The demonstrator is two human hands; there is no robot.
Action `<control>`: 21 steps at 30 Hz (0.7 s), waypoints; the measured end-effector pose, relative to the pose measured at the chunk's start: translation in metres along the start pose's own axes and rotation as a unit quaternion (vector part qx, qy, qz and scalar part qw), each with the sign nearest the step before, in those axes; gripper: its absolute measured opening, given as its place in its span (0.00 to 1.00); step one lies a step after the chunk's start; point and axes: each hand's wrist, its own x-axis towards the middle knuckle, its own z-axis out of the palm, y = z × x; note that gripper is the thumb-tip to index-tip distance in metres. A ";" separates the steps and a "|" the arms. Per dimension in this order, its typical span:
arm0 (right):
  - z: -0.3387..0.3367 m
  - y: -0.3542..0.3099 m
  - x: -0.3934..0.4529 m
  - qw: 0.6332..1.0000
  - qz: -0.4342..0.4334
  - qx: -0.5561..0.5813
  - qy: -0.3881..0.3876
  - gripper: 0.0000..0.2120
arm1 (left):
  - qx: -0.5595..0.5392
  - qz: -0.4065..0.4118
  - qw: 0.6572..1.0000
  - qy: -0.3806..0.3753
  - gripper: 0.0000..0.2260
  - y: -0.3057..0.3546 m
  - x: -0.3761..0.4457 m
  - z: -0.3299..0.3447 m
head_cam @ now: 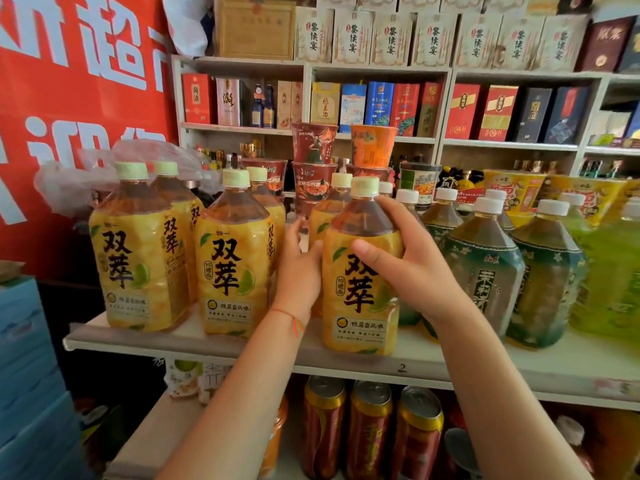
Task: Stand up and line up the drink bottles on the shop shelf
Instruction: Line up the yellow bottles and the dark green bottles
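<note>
Several large yellow-labelled tea bottles stand upright on the white shelf [194, 336]. One yellow bottle [360, 306] stands at the front edge, between both hands. My right hand [401, 258] grips its shoulder, thumb on the label and fingers round the far side. My left hand [299, 265] touches its left side, fingers reaching behind towards another yellow bottle [322, 216]. Two more yellow bottles [235, 258] [142, 251] stand to the left, with others behind them. Green-labelled tea bottles [485, 268] [550, 275] stand in a row to the right.
Stacked instant-noodle cups [313, 157] stand behind the bottles. Cans [367, 431] fill the shelf below. A red banner [69, 98] hangs on the left, blue cartons [31, 375] sit lower left, and boxed liquor [381, 105] lines the back shelves.
</note>
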 end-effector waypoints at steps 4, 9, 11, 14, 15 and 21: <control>0.016 0.001 0.008 1.000 0.013 0.025 -0.009 0.36 | -0.080 -0.072 0.994 0.005 0.17 0.006 -0.008 -0.005; 0.036 0.008 0.013 0.998 0.010 -0.046 0.053 0.34 | -0.080 -0.039 0.995 -0.038 0.30 0.007 -0.025 -0.008; 0.048 0.007 0.006 0.993 0.031 -0.052 0.103 0.38 | -0.053 -0.026 0.997 -0.044 0.37 0.005 -0.028 -0.009; 0.063 0.011 -0.009 0.986 0.112 -0.006 0.126 0.40 | -0.017 0.011 0.999 -0.027 0.26 0.008 -0.032 -0.007; 0.065 0.013 -0.011 0.983 0.135 0.014 0.124 0.36 | -0.011 0.023 0.999 -0.030 0.22 0.009 -0.034 -0.007; 0.074 0.020 -0.009 0.981 0.127 0.041 0.142 0.33 | -0.002 0.039 0.999 -0.025 0.07 0.014 -0.031 -0.008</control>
